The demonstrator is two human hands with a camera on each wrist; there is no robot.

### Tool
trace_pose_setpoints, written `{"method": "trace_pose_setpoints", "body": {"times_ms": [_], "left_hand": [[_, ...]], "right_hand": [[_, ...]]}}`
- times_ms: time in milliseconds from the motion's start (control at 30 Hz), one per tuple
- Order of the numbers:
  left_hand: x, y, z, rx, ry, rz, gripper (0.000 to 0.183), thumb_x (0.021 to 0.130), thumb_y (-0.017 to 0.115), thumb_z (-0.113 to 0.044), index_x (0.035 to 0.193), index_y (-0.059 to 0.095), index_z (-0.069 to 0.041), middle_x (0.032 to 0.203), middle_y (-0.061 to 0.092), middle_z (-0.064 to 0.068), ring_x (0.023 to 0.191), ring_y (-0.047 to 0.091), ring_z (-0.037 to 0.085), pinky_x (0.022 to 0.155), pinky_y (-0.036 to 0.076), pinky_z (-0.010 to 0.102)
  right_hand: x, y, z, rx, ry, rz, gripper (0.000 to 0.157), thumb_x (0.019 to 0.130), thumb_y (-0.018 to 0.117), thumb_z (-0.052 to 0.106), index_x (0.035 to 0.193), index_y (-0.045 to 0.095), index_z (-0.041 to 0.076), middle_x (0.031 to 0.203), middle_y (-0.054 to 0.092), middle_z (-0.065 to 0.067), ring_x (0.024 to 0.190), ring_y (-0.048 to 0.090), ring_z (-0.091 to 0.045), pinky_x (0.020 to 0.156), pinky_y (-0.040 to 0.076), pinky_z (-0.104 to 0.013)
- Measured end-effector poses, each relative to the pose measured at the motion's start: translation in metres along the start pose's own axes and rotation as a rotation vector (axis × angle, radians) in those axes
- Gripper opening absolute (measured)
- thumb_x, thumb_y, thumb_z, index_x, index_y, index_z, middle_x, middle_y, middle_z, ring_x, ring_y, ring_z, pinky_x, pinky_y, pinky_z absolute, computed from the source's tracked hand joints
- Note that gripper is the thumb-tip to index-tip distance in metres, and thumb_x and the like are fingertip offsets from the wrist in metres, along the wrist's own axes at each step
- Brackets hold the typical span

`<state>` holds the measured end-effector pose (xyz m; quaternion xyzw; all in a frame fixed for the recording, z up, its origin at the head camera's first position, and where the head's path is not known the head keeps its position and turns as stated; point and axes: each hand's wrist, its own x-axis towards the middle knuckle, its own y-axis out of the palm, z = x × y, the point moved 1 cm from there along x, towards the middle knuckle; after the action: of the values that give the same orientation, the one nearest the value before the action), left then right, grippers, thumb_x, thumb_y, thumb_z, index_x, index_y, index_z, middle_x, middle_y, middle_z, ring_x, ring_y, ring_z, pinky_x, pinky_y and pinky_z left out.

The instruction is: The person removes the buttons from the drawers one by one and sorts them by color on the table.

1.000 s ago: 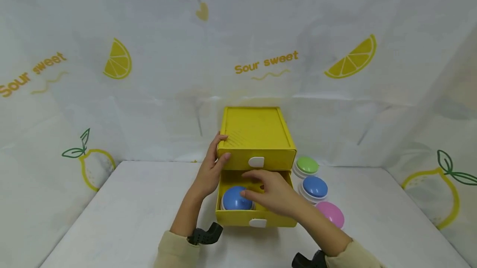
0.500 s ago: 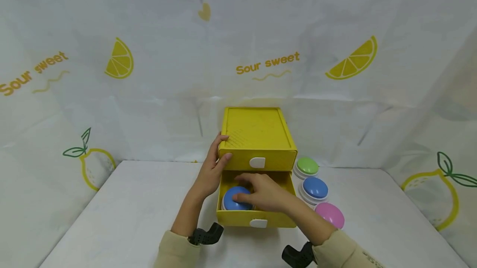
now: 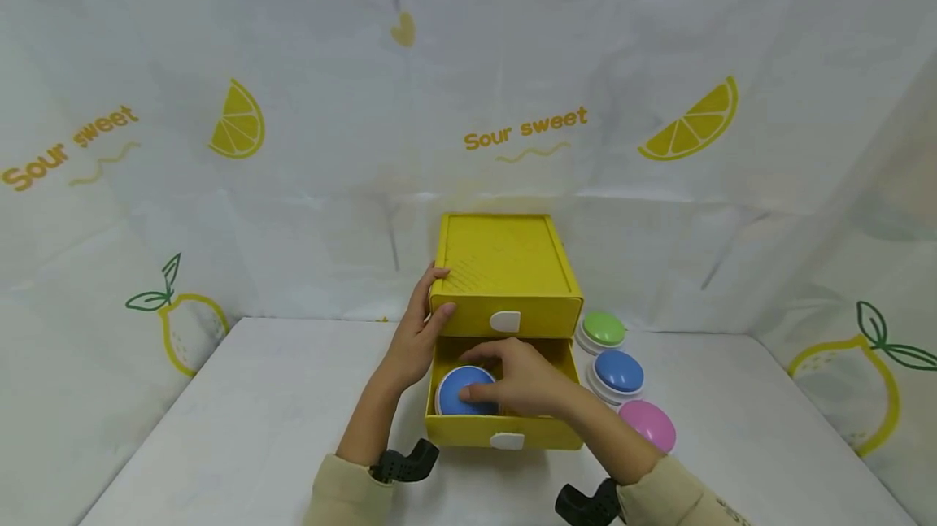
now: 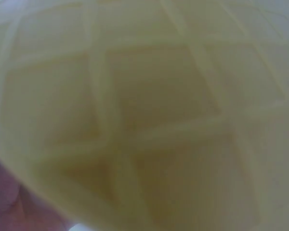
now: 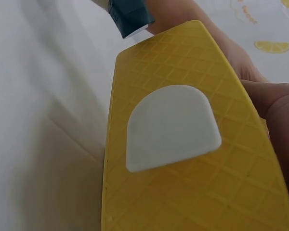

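Note:
A small yellow two-drawer box stands on the white table, its lower drawer pulled out and its upper drawer closed. My left hand grips the box's left side, thumb at the front corner. Inside the lower drawer, at the left, is a blue domed push button with a white rim, tilted toward me. My right hand reaches in and pinches it, thumb on the near side and fingers behind. The right wrist view shows the drawer's waffle-patterned front with a white tab. A blurred crosshatched yellow wall fills the left wrist view.
To the right of the box stand a green button, another blue button and a pink button, the pink one partly behind my right forearm. A white lemon-printed sheet hangs behind the table.
My right hand has moved left and closed on the blue button in the drawer, which has tipped so its white rim shows at the back. My left hand has stayed on the box.

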<state>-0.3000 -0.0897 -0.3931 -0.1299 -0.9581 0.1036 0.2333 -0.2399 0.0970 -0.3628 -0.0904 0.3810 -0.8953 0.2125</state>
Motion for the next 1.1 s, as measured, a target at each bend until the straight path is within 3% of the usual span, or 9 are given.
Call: {"method": "trace_pose_setpoints", "body": {"times_ms": [267, 467, 633, 800, 933, 1100], "left_hand": [[0.000, 0.001, 0.001, 0.007, 0.005, 0.001, 0.043, 0.109, 0.046, -0.030, 0.149, 0.031, -0.033, 0.173, 0.003, 0.008, 0.157, 0.019, 0.034, 0.122, 0.025, 0.062], [0.001, 0.000, 0.001, -0.003, 0.005, 0.005, 0.043, 0.109, 0.046, -0.030, 0.149, 0.031, -0.033, 0.173, 0.002, 0.006, 0.158, 0.018, 0.034, 0.122, 0.026, 0.061], [0.000, 0.000, 0.001, -0.002, -0.004, 0.002, 0.043, 0.109, 0.046, -0.031, 0.149, 0.031, -0.035, 0.173, 0.002, 0.005, 0.158, 0.017, 0.033, 0.122, 0.025, 0.062], [-0.001, 0.000, 0.000, 0.001, 0.003, 0.002, 0.044, 0.109, 0.046, -0.030, 0.150, 0.031, -0.033, 0.173, 0.002, 0.006, 0.159, 0.015, 0.033, 0.123, 0.023, 0.062], [-0.001, 0.000, -0.001, -0.001, 0.008, 0.001, 0.044, 0.109, 0.045, -0.029, 0.150, 0.031, -0.033, 0.173, 0.003, 0.004, 0.159, 0.013, 0.032, 0.123, 0.020, 0.064], [-0.001, -0.001, 0.000, 0.010, 0.009, -0.001, 0.044, 0.109, 0.045, -0.029, 0.151, 0.030, -0.033, 0.173, 0.004, 0.002, 0.159, 0.012, 0.030, 0.124, 0.020, 0.063]], "right_hand": [[-0.006, -0.004, 0.001, 0.092, -0.034, -0.015, 0.041, 0.085, 0.082, 0.029, 0.121, 0.071, 0.014, 0.119, 0.071, 0.000, 0.107, 0.064, -0.019, 0.100, 0.055, -0.047], [-0.007, -0.003, 0.004, 0.103, -0.033, -0.044, 0.044, 0.082, 0.084, 0.031, 0.121, 0.070, 0.016, 0.117, 0.070, 0.000, 0.099, 0.062, -0.017, 0.091, 0.056, -0.038], [-0.009, -0.004, 0.004, 0.135, -0.055, 0.033, 0.042, 0.087, 0.079, 0.031, 0.126, 0.068, 0.019, 0.123, 0.069, -0.002, 0.101, 0.062, -0.018, 0.091, 0.056, -0.037], [-0.012, -0.006, 0.002, 0.097, -0.102, 0.076, 0.042, 0.089, 0.078, 0.031, 0.128, 0.067, 0.019, 0.126, 0.069, -0.003, 0.104, 0.063, -0.018, 0.088, 0.059, -0.036], [-0.017, -0.006, 0.000, 0.091, -0.097, -0.001, 0.042, 0.088, 0.080, 0.033, 0.126, 0.068, 0.021, 0.123, 0.070, 0.000, 0.103, 0.061, -0.018, 0.088, 0.056, -0.034], [-0.034, -0.013, -0.001, 0.207, -0.064, -0.145, 0.046, 0.090, 0.078, 0.032, 0.132, 0.064, 0.021, 0.130, 0.067, -0.006, 0.107, 0.067, -0.021, 0.093, 0.060, -0.038]]}}
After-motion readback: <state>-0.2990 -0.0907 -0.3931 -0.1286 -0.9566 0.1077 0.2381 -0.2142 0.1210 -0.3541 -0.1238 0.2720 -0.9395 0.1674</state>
